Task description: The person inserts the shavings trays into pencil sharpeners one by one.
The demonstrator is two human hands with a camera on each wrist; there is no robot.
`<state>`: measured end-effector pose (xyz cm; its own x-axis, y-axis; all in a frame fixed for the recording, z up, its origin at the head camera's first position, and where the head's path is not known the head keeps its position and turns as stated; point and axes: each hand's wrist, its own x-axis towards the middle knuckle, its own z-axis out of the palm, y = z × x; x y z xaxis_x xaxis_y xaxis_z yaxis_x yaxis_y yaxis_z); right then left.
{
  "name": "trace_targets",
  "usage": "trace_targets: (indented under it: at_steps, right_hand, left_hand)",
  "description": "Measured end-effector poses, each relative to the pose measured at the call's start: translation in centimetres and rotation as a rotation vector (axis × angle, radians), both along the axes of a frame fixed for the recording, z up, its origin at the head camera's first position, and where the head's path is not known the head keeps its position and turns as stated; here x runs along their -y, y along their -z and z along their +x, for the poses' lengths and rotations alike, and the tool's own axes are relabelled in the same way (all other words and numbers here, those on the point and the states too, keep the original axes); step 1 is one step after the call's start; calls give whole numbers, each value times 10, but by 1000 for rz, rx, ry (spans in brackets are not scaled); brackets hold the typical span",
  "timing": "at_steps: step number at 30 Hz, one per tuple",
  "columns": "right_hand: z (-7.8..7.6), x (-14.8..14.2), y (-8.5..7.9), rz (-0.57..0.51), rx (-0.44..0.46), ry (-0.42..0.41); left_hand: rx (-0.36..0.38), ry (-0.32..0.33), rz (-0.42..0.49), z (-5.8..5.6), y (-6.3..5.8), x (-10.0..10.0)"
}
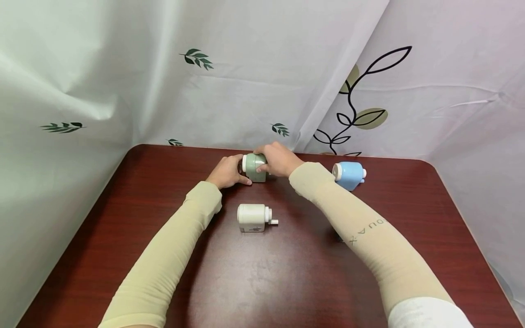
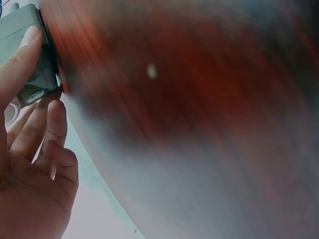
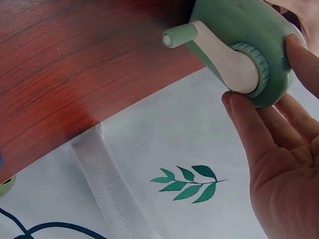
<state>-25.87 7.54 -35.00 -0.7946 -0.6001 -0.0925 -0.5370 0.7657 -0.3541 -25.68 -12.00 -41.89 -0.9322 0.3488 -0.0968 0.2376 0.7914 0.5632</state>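
A green pencil sharpener (image 1: 255, 167) with a hand crank sits near the table's back edge, between both hands. My right hand (image 1: 280, 159) grips its crank end, thumb on one side and fingers on the other. At the opposite end, my left hand (image 1: 227, 172) holds it between thumb and fingers. The right wrist view shows the pale crank arm (image 3: 234, 64) with its green knob (image 3: 180, 36). In the left wrist view, the thumb (image 2: 22, 59) lies along the sharpener's side. A white pencil sharpener (image 1: 251, 216) lies nearer the front, its crank pointing right.
A blue pencil sharpener (image 1: 349, 175) is on the table's right half, beyond the right forearm. Something dark shows just beside that forearm, mostly hidden by the sleeve (image 1: 369, 241). White patterned sheeting (image 1: 246, 91) hangs behind the reddish-brown table (image 1: 123, 218).
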Motion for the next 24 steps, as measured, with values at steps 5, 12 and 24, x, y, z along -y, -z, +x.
trace_targets:
  at_steps: [5, 12, 24]
  right_hand:
    - [1, -2, 0, 4, -1, -8]
    - [2, -8, -3, 19, 32, -13]
    - [2, -37, -41, 91, 10, 24]
  left_hand:
    - [6, 9, 0, 1, -4, 1]
    - [32, 13, -18, 3, -25, 10]
    - [-25, -154, -14, 24, -97, -15]
